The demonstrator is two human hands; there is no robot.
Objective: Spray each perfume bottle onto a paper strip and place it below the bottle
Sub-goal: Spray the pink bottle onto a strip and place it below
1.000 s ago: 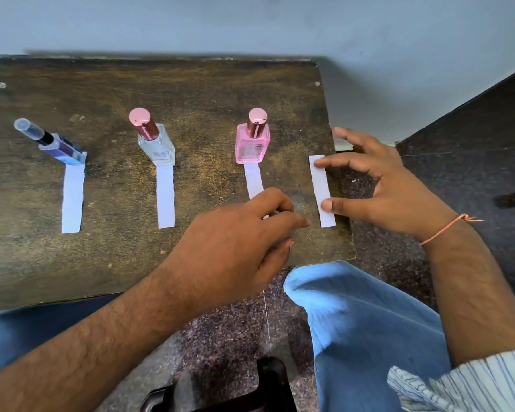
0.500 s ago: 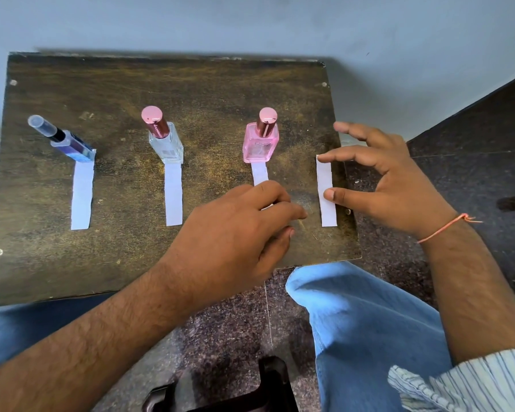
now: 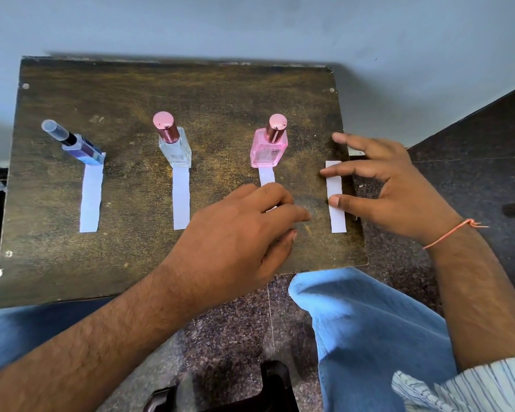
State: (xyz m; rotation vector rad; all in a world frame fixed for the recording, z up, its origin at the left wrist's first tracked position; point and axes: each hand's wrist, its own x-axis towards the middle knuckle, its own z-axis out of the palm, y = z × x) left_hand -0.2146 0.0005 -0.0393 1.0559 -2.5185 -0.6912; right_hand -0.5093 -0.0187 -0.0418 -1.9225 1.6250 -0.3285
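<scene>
Resting loose-fingered, the left hand (image 3: 244,233) covers the pink bottle's (image 3: 268,148) white strip (image 3: 266,176); right hand (image 3: 399,191) open.

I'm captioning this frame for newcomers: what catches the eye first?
Three perfume bottles stand in a row on the dark wooden board: blue bottle at left, clear bottle in the middle, pink bottle at right, each with a paper strip below. The right hand touches a fourth strip near the board's right edge.
</scene>
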